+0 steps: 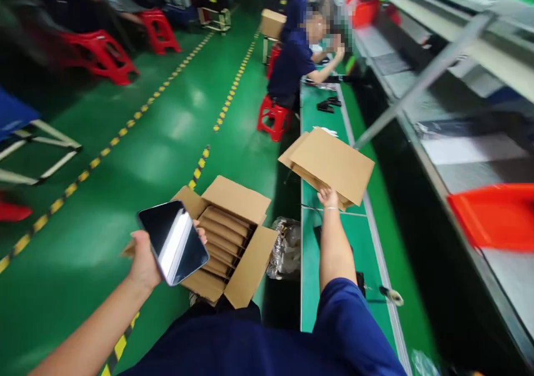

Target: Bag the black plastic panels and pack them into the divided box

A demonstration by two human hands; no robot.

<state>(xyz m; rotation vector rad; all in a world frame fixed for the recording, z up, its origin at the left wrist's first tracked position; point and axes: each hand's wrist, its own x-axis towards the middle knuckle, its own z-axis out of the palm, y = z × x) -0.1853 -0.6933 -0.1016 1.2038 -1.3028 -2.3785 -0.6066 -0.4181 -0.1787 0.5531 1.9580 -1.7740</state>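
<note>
My left hand [146, 259] is closed around a large smartphone [173, 242], thumb at one edge and fingertips showing at the other. Its dark, glossy screen faces up and reflects a bright strip of light. Partly behind the phone, an open cardboard box [250, 265] has its flaps spread and several brown cardboard dividers [223, 231] standing in rows inside. My right hand [329, 198] grips a small stack of flat cardboard sheets [334, 164] by the near edge, held tilted above the green bench [311, 303]. Part of the hand is hidden beneath the sheets.
Clear plastic wrap [286, 248] lies between box and bench. A tape roll [394, 296] sits at the bench's right edge. Farther along, a co-worker [292, 59] sits on a red stool [273, 120]. A metal rack with a red tray [496, 214] runs along the right.
</note>
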